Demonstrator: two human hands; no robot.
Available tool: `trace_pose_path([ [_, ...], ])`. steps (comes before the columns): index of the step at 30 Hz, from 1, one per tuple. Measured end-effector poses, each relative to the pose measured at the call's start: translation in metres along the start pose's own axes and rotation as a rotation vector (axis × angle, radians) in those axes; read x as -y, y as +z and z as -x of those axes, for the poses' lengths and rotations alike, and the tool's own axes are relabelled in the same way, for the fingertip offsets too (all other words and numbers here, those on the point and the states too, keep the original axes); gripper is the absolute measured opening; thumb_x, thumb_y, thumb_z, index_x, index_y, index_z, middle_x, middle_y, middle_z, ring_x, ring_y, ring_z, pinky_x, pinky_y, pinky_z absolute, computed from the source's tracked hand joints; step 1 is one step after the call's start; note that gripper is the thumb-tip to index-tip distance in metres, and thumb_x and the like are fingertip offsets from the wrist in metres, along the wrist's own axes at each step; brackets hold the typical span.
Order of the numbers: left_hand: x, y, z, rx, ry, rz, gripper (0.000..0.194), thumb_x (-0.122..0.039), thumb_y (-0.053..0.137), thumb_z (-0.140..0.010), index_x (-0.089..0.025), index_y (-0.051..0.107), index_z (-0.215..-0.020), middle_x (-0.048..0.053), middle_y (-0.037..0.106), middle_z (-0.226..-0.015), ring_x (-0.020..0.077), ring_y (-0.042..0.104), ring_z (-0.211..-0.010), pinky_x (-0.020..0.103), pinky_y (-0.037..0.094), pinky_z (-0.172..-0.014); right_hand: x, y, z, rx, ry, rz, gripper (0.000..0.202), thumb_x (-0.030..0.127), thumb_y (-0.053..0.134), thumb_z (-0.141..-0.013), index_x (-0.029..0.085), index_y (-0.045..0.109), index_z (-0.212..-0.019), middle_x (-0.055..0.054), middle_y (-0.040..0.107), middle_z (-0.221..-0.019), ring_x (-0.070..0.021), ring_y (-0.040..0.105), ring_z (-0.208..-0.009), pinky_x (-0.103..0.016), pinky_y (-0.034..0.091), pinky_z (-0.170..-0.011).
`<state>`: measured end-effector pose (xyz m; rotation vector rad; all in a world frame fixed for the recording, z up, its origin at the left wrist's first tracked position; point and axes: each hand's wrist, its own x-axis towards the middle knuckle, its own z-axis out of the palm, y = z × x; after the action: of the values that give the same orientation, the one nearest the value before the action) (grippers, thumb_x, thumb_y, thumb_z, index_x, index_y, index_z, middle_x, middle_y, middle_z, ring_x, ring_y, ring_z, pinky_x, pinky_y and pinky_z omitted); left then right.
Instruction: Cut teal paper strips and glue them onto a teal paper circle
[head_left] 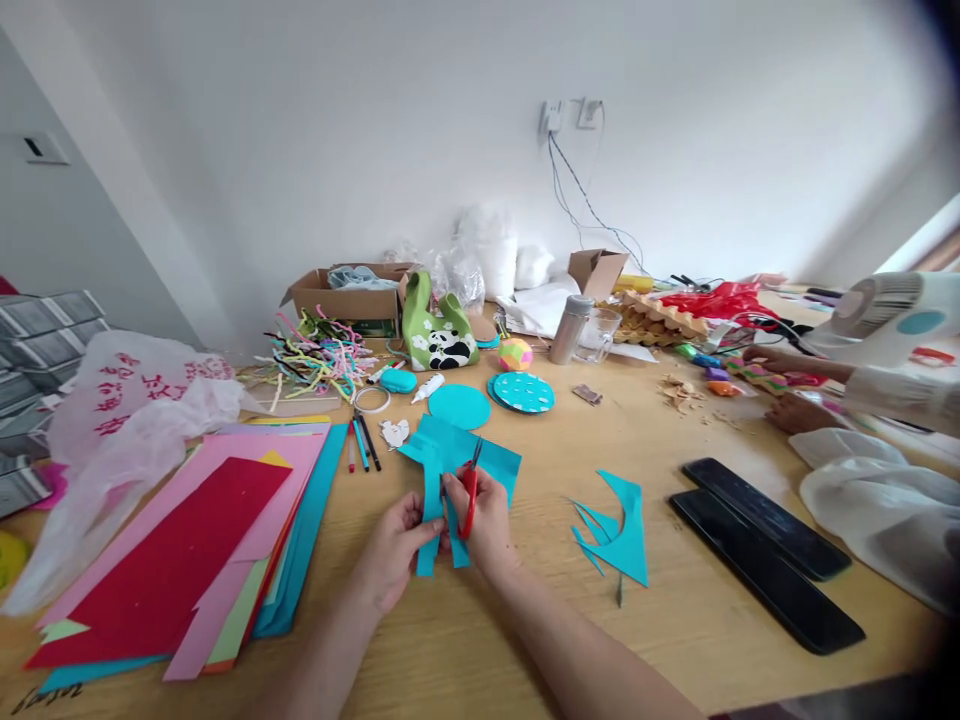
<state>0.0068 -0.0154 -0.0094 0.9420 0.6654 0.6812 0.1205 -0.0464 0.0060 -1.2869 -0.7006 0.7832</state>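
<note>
Pinching cut blue paper in left hand; gripping red-handled scissors in right hand. Held paper over the surface, toward its near edge, left of blue offcuts.

Surface: wood-grained, light brown.
Left of the left grip: red-topped stack of coloured paper.
Ahead and left of it: three pens; roll of tape; blue case.
Beyond both grips: plain blue disc; overlapping blue discs, upper one dotted; multicoloured ball; green panda bag; metal flask.
Right of the right grip: blue offcuts; farther right, two black oblong items, side by side.
</note>
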Motion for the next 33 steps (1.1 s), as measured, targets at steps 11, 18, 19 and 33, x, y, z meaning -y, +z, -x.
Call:
trace_pose_path([
  [11,0.001,0.005,0.003,-0.001,-0.048,0.054,0.036,-0.032,0.083,-0.062,-0.016,0.065,-0.089,0.008,0.069,-0.09,0.0185,0.062,-0.074,0.025,0.044,-0.057,-0.009,0.0,-0.001,-0.043,-0.069,0.085,0.036,0.046,0.067,-0.069,0.02,0.044,-0.06,0.006,0.041,-0.054,-0.0087,0.036,-0.049,-0.022,0.034,-0.045],
  [18,0.001,0.001,0.001,-0.007,0.002,0.066,0.03,-0.028,0.083,-0.062,-0.015,0.066,-0.084,0.005,0.069,-0.085,0.0185,0.063,-0.08,0.027,0.047,-0.068,-0.002,0.004,0.004,0.066,-0.026,0.049,0.042,0.051,0.062,-0.076,0.02,0.041,-0.056,0.005,0.041,-0.051,-0.0085,0.035,-0.048,-0.022,0.033,-0.045],
  [19,0.0,0.0,0.0,-0.016,0.018,0.067,0.03,-0.028,0.083,-0.062,-0.015,0.066,-0.083,0.006,0.069,-0.085,0.0192,0.063,-0.082,0.027,0.047,-0.07,-0.002,0.003,0.004,0.09,-0.007,0.036,0.044,0.054,0.059,-0.078,0.02,0.041,-0.056,0.005,0.04,-0.05,-0.0084,0.035,-0.046,-0.021,0.032,-0.043],
  [33,-0.007,0.002,0.005,0.006,0.042,-0.075,0.039,-0.044,0.077,-0.069,-0.018,0.058,-0.09,0.004,0.067,-0.084,0.0152,0.063,-0.071,0.026,0.047,-0.064,0.02,-0.018,-0.017,0.142,0.005,0.009,0.039,0.046,0.075,-0.062,0.018,0.047,-0.062,0.006,0.044,-0.052,-0.0072,0.036,-0.046,-0.02,0.031,-0.042],
])
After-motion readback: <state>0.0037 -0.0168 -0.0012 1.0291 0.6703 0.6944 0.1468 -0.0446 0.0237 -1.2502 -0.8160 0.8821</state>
